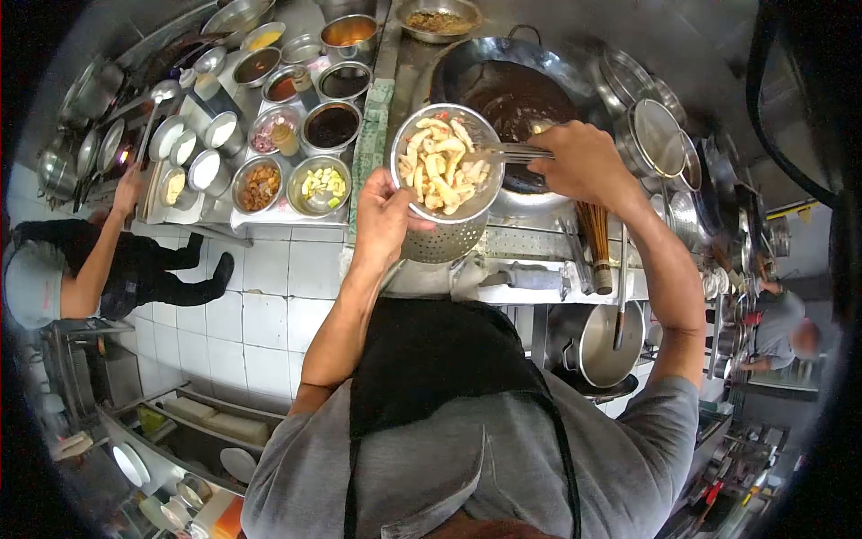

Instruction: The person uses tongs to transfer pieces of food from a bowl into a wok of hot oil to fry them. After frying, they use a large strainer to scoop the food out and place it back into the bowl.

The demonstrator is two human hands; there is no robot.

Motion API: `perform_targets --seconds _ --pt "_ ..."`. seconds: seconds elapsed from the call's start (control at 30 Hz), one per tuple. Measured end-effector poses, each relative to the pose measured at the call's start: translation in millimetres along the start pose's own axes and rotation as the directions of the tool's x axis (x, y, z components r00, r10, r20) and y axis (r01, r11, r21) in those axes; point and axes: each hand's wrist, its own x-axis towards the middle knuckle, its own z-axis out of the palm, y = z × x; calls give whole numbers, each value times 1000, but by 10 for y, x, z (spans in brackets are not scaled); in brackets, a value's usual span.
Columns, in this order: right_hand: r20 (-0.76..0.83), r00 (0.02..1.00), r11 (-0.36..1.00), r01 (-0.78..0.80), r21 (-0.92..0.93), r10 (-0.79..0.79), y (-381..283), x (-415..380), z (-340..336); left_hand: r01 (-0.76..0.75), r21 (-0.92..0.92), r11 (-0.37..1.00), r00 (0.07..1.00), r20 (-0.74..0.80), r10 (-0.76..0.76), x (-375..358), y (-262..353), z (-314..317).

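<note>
My left hand [384, 216] grips the rim of a round metal bowl [495, 190], thumb over the near left edge. Pale, strip-shaped food pieces [437, 166] with a few red bits fill the bowl. A pronged metal utensil [516, 153] is in my closed right hand [584, 162], its tip reaching over the food from the right. Behind the bowl sits a large dark wok [449, 76], coated inside with something brown. Under the bowl, a perforated metal container [444, 244] is partly covered.
Metal bowls of sauces [332, 126] and chopped ingredients [323, 184] crowd the left counter. A bamboo brush [594, 238] and strainers [657, 135] are at right, a deep pot [611, 346] lower. One co-worker [85, 278] reaches toward the left counter; another person [781, 328] is far right.
</note>
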Motion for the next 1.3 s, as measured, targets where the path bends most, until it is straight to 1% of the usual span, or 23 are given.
perform_targets --seconds 0.03,0.1,0.13,0.2,0.33,0.37,0.47,0.53,0.57,0.63,0.67,0.77,0.8,0.87,0.93,1.0,1.07,1.13,1.17,1.2,1.23,1.27,1.3 --pt "-3 1000 1000 6 -6 -6 27 -18 -30 -6 -5 1000 1000 -5 6 55 -29 -28" --pt "-112 994 999 4 37 0 71 -102 -104 47 -48 998 997 -56 -49 140 -130 -109" --pt "-113 994 999 8 32 -4 91 -101 -140 43 -52 998 997 -58 -46 166 -148 -132" --pt "-176 983 998 -44 33 49 145 -118 -192 83 -74 994 991 -94 -90 211 -172 -160" --pt "-235 965 993 -103 52 113 334 -21 -236 69 -94 993 994 -75 -76 316 -232 -224" --pt "-276 952 991 -130 12 128 416 69 -183 75 -67 995 994 -75 -80 344 -249 -238" --pt "-297 935 973 -221 -64 193 565 376 -38 87 -29 996 994 -61 -88 408 -273 -280" --pt "-186 937 937 -323 -133 296 627 619 54 92 -17 996 995 -45 -93 413 -253 -304" --pt "-194 932 933 -334 -133 306 745 768 173 89 -22 996 995 -48 -90 405 -243 -315" --pt "-119 936 928 -345 -142 330 954 967 351 63 -76 995 996 -54 -68 347 -164 -267" --pt "-121 933 924 -355 -143 339 1033 974 366 66 -77 995 997 -44 -69 331 -146 -268" --pt "-173 869 864 -487 -127 464 1240 985 389 43 -100 994 996 -67 -50 288 -97 -347" --pt "-166 871 865 -485 -129 463 1325 942 381 49 -101 994 996 -70 -56 266 -67 -360" --pt "-233 844 849 -517 -112 483 1331 788 193 13 -101 995 998 -55 -18 219 -28 -398" --pt "-304 834 854 -509 -106 460 1191 503 -27 28 -75 997 999 -25 -30 210 -28 -440" --pt "-370 845 902 -430 -39 386 1043 183 -205 27 -56 998 997 -73 -31 164 39 -399" --pt "-370 858 915 -400 -49 355 826 -81 -368 28 -55 998 998 -58 -31 148 64 -390" --pt "-339 915 971 -237 -17 217 583 -345 -441 54 -33 998 998 -40 -55 143 90 -365" --pt "-334 917 972 -237 -9 220 437 -452 -442 46 -26 999 999 7 -45 172 65 -372" --pt "-271 947 983 -183 -9 174 243 -537 -447 50 -18 999 999 15 -50 172 70 -339" --pt "-210 969 991 -134 -5 130 79 -577 -445 28 -44 999 1000 4 -28 172 88 -283" --pt "-210 967 989 -151 4 148 -40 -580 -409 7 -69 998 1000 -5 -7 171 106 -220" --pt "-187 978 996 -91 -16 87 -159 -564 -341 1 -67 998 1000 -4 -2 163 127 -160"
